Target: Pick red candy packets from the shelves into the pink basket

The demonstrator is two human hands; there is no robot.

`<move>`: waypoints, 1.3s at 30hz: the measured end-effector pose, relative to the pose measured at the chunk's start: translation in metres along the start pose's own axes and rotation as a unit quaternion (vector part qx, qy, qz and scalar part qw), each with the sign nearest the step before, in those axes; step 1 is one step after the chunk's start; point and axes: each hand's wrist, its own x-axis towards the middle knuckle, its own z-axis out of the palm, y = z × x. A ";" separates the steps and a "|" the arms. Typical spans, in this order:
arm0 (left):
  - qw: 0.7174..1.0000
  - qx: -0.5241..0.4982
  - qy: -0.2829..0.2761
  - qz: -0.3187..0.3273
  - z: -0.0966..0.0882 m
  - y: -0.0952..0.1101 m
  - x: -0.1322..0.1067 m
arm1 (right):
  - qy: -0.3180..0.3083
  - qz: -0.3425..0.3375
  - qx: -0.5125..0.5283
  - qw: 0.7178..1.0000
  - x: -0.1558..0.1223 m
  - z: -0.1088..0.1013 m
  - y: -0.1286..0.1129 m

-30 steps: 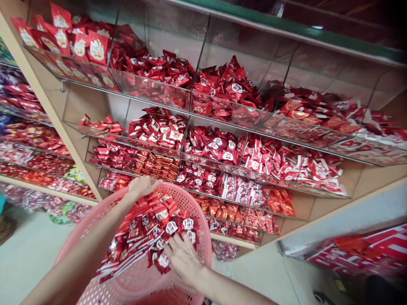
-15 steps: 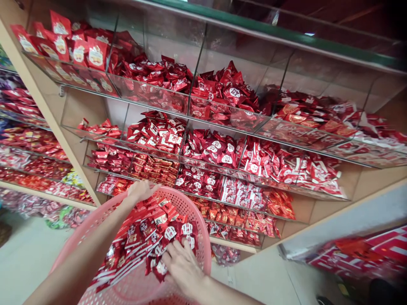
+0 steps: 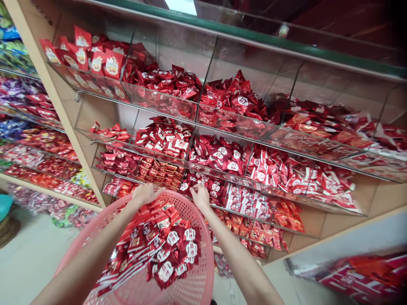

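A pink plastic basket (image 3: 190,212) full of red snack packets (image 3: 165,245) tilts toward me at the bottom of the view. My left hand (image 3: 145,192) grips its far rim, fingers curled over the edge. My right hand (image 3: 200,195) reaches past the rim to the red packets in a clear shelf bin (image 3: 203,184), fingers bent and closed among them; what they hold is hidden. Clear bins of red packets (image 3: 222,154) fill the shelves ahead.
Wooden shelving with glass dividers (image 3: 193,123) rises in front. To the left stand more shelves with mixed coloured sweets (image 3: 38,144). A pale floor (image 3: 28,258) lies below left, and red cartons (image 3: 375,275) sit low at the right.
My right hand has left the packets in the basket and moved up to the shelf bin beyond the rim. The left hand stays on the rim. The view has tilted slightly.
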 end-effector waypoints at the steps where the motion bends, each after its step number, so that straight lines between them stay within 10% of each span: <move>1: 1.000 0.000 -0.002 -0.002 -0.001 0.000 -0.001 | 0.003 0.012 -0.005 1.000 0.004 0.007 -0.001; 14: 1.000 0.011 0.011 -0.008 0.000 -0.011 -0.003 | 0.027 0.124 0.061 0.990 0.016 0.041 -0.008; 24: 1.000 0.010 0.003 -0.007 -0.004 -0.008 -0.005 | 0.043 0.064 0.254 0.964 -0.006 0.009 0.011; 30: 1.000 0.014 0.001 -0.005 -0.004 -0.003 -0.005 | -0.168 0.003 0.387 0.907 -0.060 -0.023 0.012; 39: 1.000 0.007 0.000 -0.007 -0.004 0.003 -0.007 | -0.417 -0.024 0.294 0.859 -0.115 -0.016 0.020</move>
